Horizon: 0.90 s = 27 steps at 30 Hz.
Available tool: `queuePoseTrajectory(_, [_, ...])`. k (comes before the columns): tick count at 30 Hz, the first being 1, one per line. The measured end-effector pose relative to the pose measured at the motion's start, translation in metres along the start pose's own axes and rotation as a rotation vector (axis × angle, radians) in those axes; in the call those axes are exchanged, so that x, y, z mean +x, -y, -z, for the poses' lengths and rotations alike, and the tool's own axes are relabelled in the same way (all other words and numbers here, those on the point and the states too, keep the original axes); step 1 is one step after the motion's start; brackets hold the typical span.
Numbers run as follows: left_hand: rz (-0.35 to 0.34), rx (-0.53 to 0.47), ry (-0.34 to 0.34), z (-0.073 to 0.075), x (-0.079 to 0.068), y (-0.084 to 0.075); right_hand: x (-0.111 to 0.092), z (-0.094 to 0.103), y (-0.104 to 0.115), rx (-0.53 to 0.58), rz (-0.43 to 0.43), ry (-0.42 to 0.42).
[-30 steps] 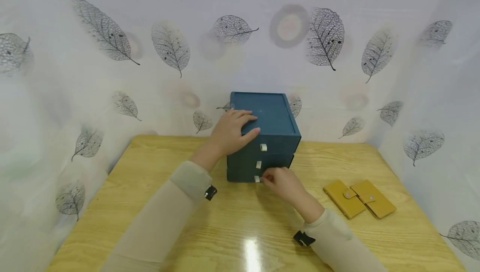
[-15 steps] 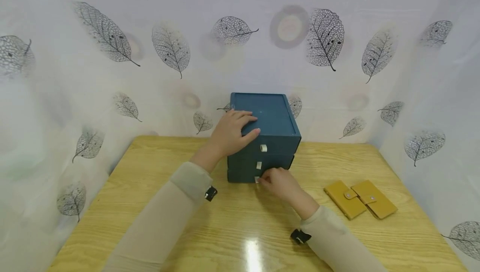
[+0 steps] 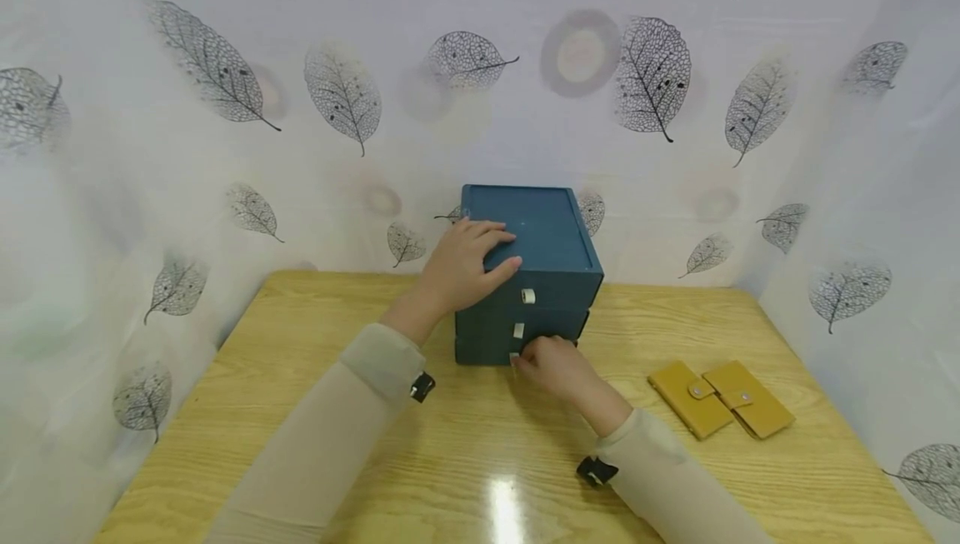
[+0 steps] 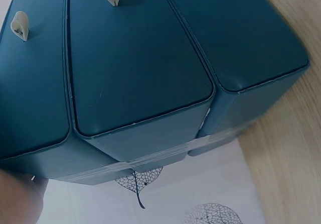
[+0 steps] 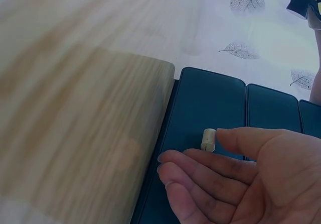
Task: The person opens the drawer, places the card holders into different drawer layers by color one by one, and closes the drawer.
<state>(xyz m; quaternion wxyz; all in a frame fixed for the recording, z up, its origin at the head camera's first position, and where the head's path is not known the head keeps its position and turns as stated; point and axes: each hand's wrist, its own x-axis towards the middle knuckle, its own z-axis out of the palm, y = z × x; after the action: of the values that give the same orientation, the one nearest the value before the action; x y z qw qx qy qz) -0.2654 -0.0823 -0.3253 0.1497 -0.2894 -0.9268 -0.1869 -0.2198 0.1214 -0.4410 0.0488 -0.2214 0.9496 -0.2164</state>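
Observation:
A dark blue box of three stacked drawers (image 3: 551,232) stands on the table, each front bearing a small cream pull tab. My left hand (image 3: 467,265) rests on its top at the left front edge, fingers spread and thumb along the edge. Low at the front, my right hand (image 3: 558,371) is at the bottom drawer's pull tab (image 5: 208,140), thumb tip against one side and index finger just under it. The upper pull tab (image 3: 528,296) and middle pull tab (image 3: 518,330) are untouched. In the left wrist view the drawer fronts (image 4: 135,58) sit flush.
Two mustard-yellow snap-closed wallets (image 3: 690,398) lie overlapping on the wooden table (image 3: 315,361), right of my right forearm. A pale curtain (image 3: 480,127) with leaf prints hangs behind and at the sides.
My right hand has shifted slightly left, bringing its fingertips onto the bottom pull tab. The left hand and the box have stayed in place.

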Motion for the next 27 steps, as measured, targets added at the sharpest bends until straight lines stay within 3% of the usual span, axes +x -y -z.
queuePoseTrajectory(13, [0.003,-0.007,-0.003,0.0002,-0.0006,-0.0004,0.0023,-0.0018,-0.0002,0.023,0.000,-0.003])
queuePoseTrajectory(27, [0.003,-0.011,0.007,0.0013,-0.0006,-0.0006,0.0031,-0.0017,0.0026,0.108,-0.111,0.007])
